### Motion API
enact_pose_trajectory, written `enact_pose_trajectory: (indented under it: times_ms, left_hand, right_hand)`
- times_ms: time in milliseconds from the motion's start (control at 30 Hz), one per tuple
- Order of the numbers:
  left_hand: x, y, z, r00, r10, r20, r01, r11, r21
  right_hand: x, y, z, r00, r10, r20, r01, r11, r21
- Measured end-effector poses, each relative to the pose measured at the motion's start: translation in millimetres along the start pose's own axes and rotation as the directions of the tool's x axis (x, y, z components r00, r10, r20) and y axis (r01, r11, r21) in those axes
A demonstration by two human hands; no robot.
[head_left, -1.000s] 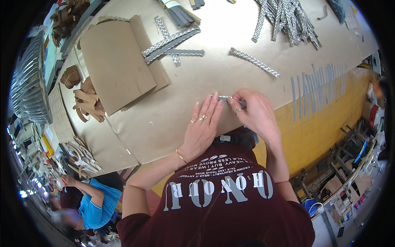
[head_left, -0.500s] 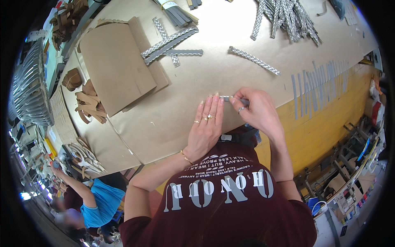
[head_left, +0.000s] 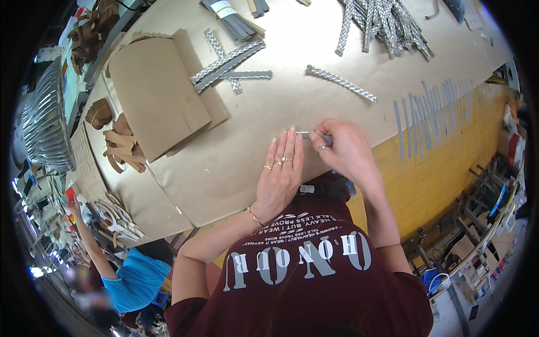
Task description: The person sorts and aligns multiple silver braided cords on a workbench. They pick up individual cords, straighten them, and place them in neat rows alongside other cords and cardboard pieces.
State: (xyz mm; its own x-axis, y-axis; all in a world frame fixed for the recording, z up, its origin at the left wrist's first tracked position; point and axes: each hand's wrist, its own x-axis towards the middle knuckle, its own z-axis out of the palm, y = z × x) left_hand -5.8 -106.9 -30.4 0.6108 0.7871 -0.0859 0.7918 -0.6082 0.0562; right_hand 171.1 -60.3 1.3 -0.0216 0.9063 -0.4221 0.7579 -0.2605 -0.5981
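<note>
My left hand [head_left: 282, 178] lies flat near the table's front edge, fingers stretched out side by side, with rings on them. The fingertips press on one end of a narrow silver-grey strip [head_left: 305, 135], hiding much of it. My right hand [head_left: 347, 146] is closed at the strip's other end, pinching its grey part between thumb and fingers. Beyond the hands rests a single silver braided strip [head_left: 341, 83]. Farther left, several braided and grey strips [head_left: 229, 63] lie crossed over one another.
A large pile of silver braids [head_left: 384, 25] is at the far side. Grey strips [head_left: 432, 112] hang in a row along the right edge. Brown sheets [head_left: 160, 95] and brown strip bundles [head_left: 122, 145] lie left. A person in blue [head_left: 135, 278] is at lower left.
My right hand has shifted slightly left, still pinching the strip; my left hand stays flat. The whole view has moved a little. The other person's arm has been raised.
</note>
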Motion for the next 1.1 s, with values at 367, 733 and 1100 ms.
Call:
enact_pose_trajectory:
  times_ms: [367,733,1100]
  left_hand:
    - [3,8,3,0.997,-0.012,-0.073,0.017,0.998,0.067]
    - [4,6,1,0.998,-0.013,-0.064,0.016,0.999,0.046]
    - [19,27,-6,0.998,-0.038,-0.047,0.049,0.971,0.236]
  right_hand:
    - [-19,17,-18,0.990,0.135,-0.048,-0.130,0.987,0.094]
    - [-15,12,-21,0.984,0.179,-0.014,-0.178,0.982,0.070]
    - [-22,24,-15,0.968,0.209,-0.142,-0.196,0.976,0.099]
